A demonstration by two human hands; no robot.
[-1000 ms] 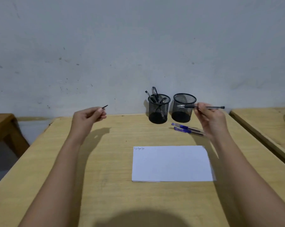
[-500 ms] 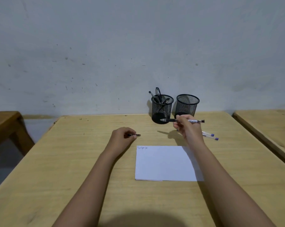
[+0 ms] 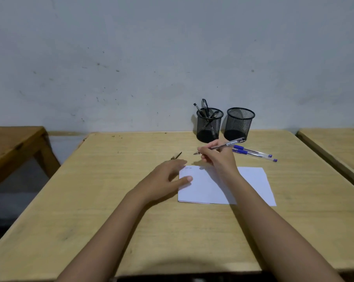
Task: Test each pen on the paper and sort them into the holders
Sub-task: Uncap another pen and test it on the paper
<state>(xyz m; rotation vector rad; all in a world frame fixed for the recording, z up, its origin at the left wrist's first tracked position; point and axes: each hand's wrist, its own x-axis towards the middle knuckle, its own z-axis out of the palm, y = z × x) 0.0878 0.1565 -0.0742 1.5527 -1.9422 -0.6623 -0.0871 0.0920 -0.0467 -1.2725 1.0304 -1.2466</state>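
Pen pinched in my R hand, fingers curled round the barrel near the front. Tip points left and hovers over the table just past the far edge of the paper, not touching it yet. L hand is flat and relaxed and holds nothing, w/ the thumb on the paper's left edge; it's a bit blurred, so finger detail is unclear. Step in hand, I reckon: test scribble. To do it well I'd bring the tip down onto blank paper beside the tiny marks at the top-left corner, press the L hand down so the sheet can't slide, make short light strokes, and tilt the pen up more since it lies nearly flat now. Small dark cap, prob. this pen's, lies on the table just beyond my L fingers, so don't knock it off. Two blue pens lie side by side behind the R hand, near the R holder, which looks empty. L holder has several dark pens in it. Both are black mesh, at the back edge by the wall. Table is pale wood, matte, scuffed. Wall is grey-white w/ specks. Darker wooden table at left, another pale one at right. Light is dim.
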